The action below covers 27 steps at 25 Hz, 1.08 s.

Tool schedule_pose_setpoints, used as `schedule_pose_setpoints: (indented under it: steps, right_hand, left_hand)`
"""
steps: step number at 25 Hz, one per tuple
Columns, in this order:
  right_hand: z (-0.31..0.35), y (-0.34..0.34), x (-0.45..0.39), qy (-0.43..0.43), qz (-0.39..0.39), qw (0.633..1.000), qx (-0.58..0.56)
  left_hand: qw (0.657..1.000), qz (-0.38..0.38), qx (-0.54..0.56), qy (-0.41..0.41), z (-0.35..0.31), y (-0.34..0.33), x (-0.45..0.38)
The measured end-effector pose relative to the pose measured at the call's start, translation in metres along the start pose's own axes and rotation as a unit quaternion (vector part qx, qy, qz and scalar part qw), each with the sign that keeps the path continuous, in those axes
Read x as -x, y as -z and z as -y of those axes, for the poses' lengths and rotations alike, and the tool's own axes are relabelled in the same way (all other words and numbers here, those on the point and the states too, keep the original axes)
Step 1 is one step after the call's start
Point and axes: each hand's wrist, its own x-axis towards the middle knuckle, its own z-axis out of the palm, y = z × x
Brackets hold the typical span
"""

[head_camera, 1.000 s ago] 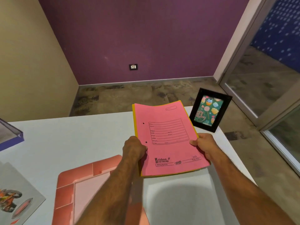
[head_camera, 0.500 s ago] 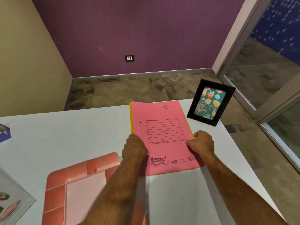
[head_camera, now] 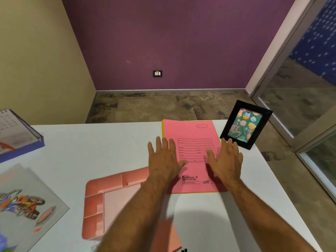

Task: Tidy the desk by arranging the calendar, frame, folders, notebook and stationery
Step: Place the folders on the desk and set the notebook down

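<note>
White matte surface (head_camera: 101,151) carrying flat rectangular pink card folder (head_camera: 192,135) over yellow one beside glossy black frame (head_camera: 234,124); left hand (head_camera: 163,159) and right hand (head_camera: 227,160) now with fingers released and spread flat, no longer gripping its edges.

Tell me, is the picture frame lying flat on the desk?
No. The picture frame stands tilted upright at the far right corner of the desk, beside the pink folder.
</note>
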Motion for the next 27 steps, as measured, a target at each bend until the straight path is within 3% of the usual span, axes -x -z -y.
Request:
schedule_pose_setpoints:
  steps: [5, 14, 18, 22, 27]
  right_hand:
    - [0.072, 0.010, 0.027, 0.058, 0.003, 0.997, -0.051]
    - [0.239, -0.001, 0.127, 0.181, 0.033, 0.976, -0.118]
    - [0.301, -0.019, 0.183, 0.239, 0.061, 0.964, -0.097]
    - [0.346, -0.039, 0.233, 0.284, 0.091, 0.951, -0.087]
    - [0.385, -0.064, 0.256, 0.281, 0.183, 0.936, -0.110]
  left_hand:
    - [0.998, -0.053, 0.019, 0.035, 0.060, 0.029, 0.032]
    - [0.971, -0.102, 0.020, 0.214, 0.238, 0.042, 0.142]
    - [0.951, -0.106, 0.028, 0.289, 0.304, 0.036, 0.192]
    - [0.930, -0.158, 0.051, 0.328, 0.349, 0.021, 0.230]
    - [0.877, -0.173, 0.173, 0.413, 0.391, -0.009, 0.248]
